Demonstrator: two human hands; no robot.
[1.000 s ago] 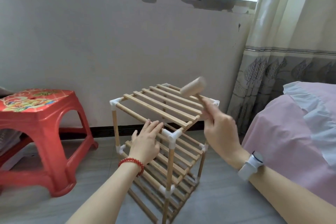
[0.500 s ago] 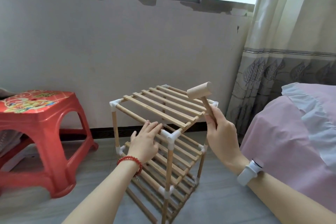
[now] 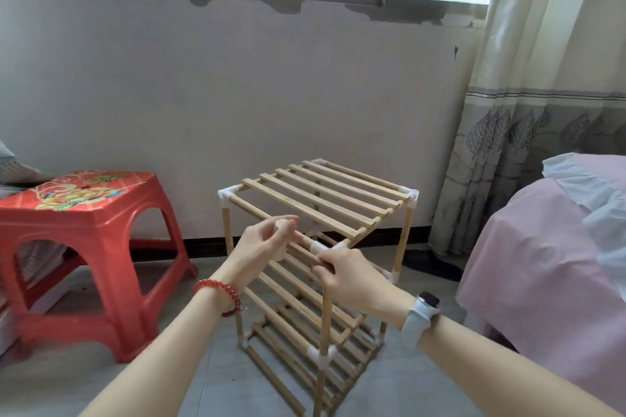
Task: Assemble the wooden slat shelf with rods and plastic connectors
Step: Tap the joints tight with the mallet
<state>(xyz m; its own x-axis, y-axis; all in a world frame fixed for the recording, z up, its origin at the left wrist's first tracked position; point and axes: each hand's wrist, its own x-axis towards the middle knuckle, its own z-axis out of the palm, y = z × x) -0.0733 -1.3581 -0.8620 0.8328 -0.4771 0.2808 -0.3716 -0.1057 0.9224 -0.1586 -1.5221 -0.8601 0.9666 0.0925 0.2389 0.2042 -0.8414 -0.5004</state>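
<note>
Slatted wooden shelf (image 3: 325, 195), white connectors (image 3: 226, 195)

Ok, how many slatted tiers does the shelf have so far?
3: the top tier uppermost, the middle tier halfway down, the bottom tier lowest. The picture's lower edge may hide another.

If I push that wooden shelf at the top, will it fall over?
It might tip. The shelf stands tall on a narrow base and is built of thin rods and open slats, so it is probably light. White plastic connectors join the corners, so it may wobble rather than stay stiff.
</note>
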